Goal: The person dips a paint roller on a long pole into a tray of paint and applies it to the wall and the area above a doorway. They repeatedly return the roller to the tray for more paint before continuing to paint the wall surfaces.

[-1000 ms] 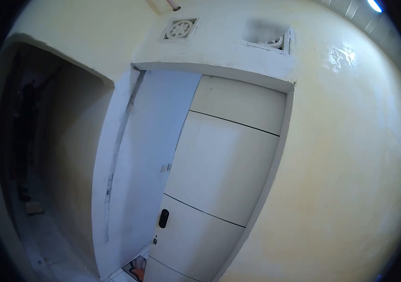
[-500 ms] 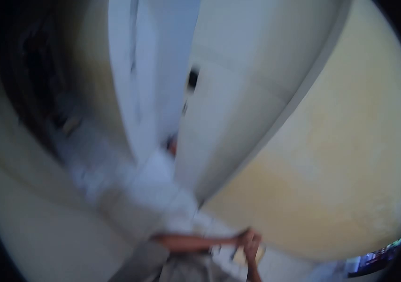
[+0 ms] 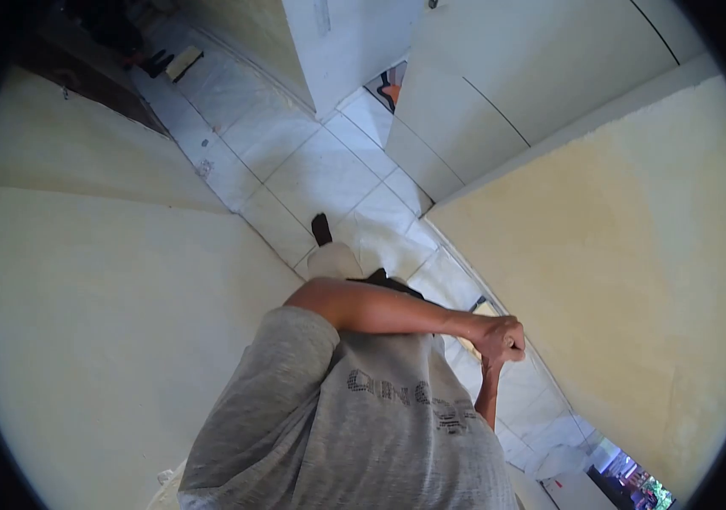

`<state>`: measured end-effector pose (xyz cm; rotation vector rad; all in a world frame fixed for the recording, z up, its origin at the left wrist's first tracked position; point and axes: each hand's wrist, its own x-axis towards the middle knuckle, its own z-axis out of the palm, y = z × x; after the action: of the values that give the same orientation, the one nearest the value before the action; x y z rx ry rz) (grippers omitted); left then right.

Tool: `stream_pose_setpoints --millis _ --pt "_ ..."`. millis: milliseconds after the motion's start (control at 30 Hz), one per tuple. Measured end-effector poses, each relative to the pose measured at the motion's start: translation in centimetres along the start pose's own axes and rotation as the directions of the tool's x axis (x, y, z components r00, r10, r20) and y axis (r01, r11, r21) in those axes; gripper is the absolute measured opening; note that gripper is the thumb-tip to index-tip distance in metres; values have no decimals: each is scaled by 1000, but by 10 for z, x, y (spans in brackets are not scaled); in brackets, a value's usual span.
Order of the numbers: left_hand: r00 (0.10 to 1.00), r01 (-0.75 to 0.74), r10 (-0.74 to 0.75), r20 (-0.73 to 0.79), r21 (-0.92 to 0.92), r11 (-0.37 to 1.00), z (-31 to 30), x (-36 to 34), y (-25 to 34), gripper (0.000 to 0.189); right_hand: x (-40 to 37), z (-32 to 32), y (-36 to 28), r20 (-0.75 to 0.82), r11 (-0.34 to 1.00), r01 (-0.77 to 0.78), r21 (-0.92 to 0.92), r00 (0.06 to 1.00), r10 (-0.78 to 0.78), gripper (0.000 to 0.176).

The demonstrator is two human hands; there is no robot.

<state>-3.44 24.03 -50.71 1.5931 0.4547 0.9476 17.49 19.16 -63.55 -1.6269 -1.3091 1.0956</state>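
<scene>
My left arm reaches across my grey shirt (image 3: pixel 371 425) to the right, and my left hand (image 3: pixel 497 334) is closed in a fist. My right hand (image 3: pixel 494 360) meets it from below, mostly hidden behind it, with its forearm rising along the shirt's right side. The two hands are clasped together, and a small pale round spot shows among the fingers; I cannot tell what they hold. Beyond the hands, a yellowish flat piece (image 3: pixel 484 308) with a dark end lies low by the wall's foot, partly covered by my forearm.
Yellowish walls (image 3: pixel 592 229) flank a white tiled floor (image 3: pixel 316 174). Ahead right stands a pale door (image 3: pixel 465 110), with an orange and black thing (image 3: pixel 390 90) at its edge. My dark-clad foot (image 3: pixel 320 228) is on the tiles. Dark things (image 3: pixel 159 64) lie far left.
My view has tipped downward and sharpened, so shirt, foot and floor now show. My clasped hands appear higher and further right in the picture, still together.
</scene>
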Motion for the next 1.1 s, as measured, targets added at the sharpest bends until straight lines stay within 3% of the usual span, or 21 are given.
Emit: stream_pose_setpoints --millis 167,233,667,733,800,867,967,1100 --pt "995 54 -56 77 33 998 -9 7 3 35 3 4 6 16 1000 1 20 1000 -1 29" --pt "997 -9 7 81 18 1000 -13 8 -2 35 7 10 13 18 999 -4 33 1000 4 29" --pt "986 21 -21 165 -1 1000 -20 4 1 33 1 11 13 -10 998 -55 42 998 55 29" --pt "968 71 -71 241 8 997 -23 4 0 33 1 13 10 -25 997 -63 45 998 64 29" --pt "983 32 -30 181 -9 999 -26 2 -1 31 -1 17 6 -45 996 -79 48 996 82 29" --pt "964 53 -53 260 7 999 -39 -1 -3 25 0 27 1 -66 994 -97 55 993 101 29" --pt "974 101 -96 205 -15 995 -65 -5 -2 21 5 44 -4 -99 991 -118 67 987 124 29" --pt "954 147 -183 237 161 976 -79 -5 -21 23 12 68 -17 -143 985 -146 88 977 157 29"
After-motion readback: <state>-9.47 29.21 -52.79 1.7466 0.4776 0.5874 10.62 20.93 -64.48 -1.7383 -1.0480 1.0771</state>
